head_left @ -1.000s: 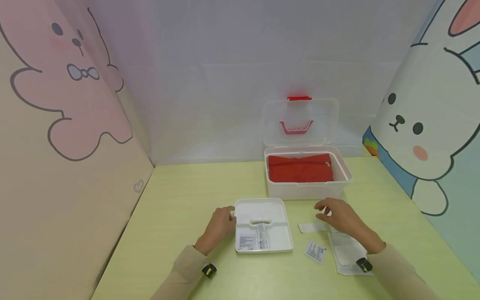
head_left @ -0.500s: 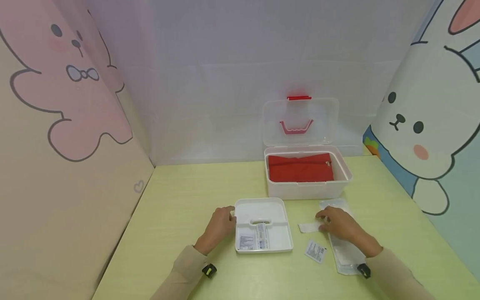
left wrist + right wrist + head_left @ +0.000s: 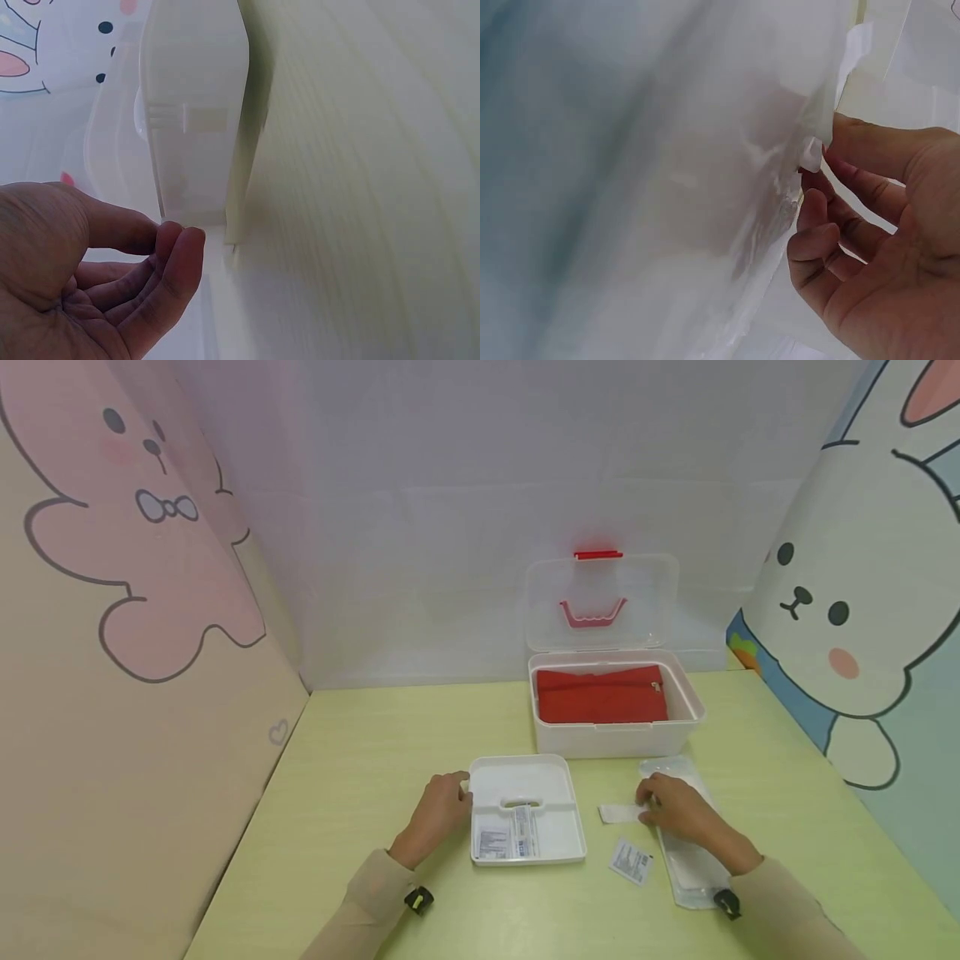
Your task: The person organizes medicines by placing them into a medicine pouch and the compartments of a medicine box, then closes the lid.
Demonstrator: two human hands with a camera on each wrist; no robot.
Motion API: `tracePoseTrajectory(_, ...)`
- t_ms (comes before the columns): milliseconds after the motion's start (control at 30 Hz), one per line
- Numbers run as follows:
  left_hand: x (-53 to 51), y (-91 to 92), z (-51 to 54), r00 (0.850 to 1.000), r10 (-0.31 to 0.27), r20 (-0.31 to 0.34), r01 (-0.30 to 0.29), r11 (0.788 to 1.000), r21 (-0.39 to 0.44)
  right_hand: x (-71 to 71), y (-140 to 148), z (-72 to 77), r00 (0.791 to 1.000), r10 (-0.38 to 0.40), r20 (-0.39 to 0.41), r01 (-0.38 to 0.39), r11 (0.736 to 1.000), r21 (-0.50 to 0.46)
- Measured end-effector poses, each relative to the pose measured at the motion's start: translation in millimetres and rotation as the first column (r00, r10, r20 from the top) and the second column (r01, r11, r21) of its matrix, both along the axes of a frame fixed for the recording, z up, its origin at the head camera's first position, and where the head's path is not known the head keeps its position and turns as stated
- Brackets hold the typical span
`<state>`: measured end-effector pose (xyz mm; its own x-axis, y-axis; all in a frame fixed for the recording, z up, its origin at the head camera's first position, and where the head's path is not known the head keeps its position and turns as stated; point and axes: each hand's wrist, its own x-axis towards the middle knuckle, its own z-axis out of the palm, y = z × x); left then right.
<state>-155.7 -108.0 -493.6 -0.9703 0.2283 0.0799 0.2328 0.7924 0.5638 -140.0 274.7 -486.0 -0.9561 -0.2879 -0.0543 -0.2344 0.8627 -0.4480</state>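
A shallow white divided tray [image 3: 525, 777] lies in the middle of the table. Its left rim is pinched by my left hand [image 3: 433, 817], whose thumb and forefinger meet at the tray's corner in the left wrist view. A printed sachet [image 3: 492, 843] and a slim wrapped packet [image 3: 524, 832] lie in the tray's near part. To the right, my right hand [image 3: 684, 814] pinches the edge of a long clear plastic packet [image 3: 693, 872] with white contents. The packet's film [image 3: 705, 180] fills much of the right wrist view. A white strip [image 3: 621, 814] lies beside those fingertips.
Behind the tray stands a white box [image 3: 611, 742] with a red zipped pouch [image 3: 600, 697] inside. Its clear lid [image 3: 645, 602] is raised against the back wall. A printed sachet [image 3: 632, 862] lies on the table [image 3: 375, 735]. Screens with cartoon animals flank both sides.
My right hand has lowered and turned over the clear packet, whose far end now lies flat towards the box. The left hand and the tray have kept their place.
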Motion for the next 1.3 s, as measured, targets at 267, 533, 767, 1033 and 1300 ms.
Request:
tracePoseTrajectory(267, 1.1, 0.5, 0.6, 0.999, 0.012, 0.033, -0.013, 1.000, 0.021, 0.1, 1.9, -2.7, 1.000, -0.007, 0.009, 0.007, 1.000, -0.019)
tracePoseTrajectory(533, 0.4, 0.4, -0.9, 1.000, 0.005, 0.018, -0.006, 1.000, 0.018, 0.5, 2.4, -2.4, 0.999, -0.036, 0.040, 0.037, 0.999, -0.027)
tracePoseTrajectory(767, 0.9, 0.5, -0.7, 1.000, 0.003, 0.022, -0.003, 1.000, 0.023, 0.9, 3.1, -2.5, 0.998, -0.039, 0.045, 0.041, 0.999, -0.033)
tracePoseTrajectory(1033, 0.7, 0.1, -2.1, 1.000, -0.005, 0.030, 0.004, 0.999, 0.036, 0.8, 5.3, -5.1, 0.998, -0.049, 0.046, 0.051, 0.998, -0.046)
tracePoseTrajectory(1300, 0.5, -0.2, -1.2, 1.000, -0.001, 0.030, 0.000, 0.999, 0.037, 1.3, 4.3, -6.2, 0.999, -0.044, 0.017, 0.045, 0.998, -0.053)
